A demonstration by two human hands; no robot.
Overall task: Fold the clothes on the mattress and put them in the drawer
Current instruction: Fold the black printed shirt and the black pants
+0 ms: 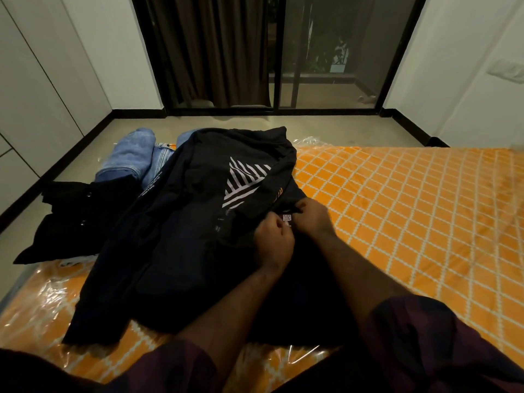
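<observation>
Folding barely begun: nothing seen folded or put away.

The black T-shirt lies spread on the mattress, its label area pinched by the left hand and right hand. Jeans and another dark garment lie unfolded beside it; no drawer is in view.

The mattress is orange with a white diamond lattice, and clear plastic wrap shows crinkled and shiny along its near-left part and at its far edge. It sits low on a pale floor. A black t-shirt with a white striped triangle print lies spread across the left-middle of the mattress. Just beyond it, at the far-left corner, lie light blue jeans, and beside them a bunched black garment with small buttons
</observation>
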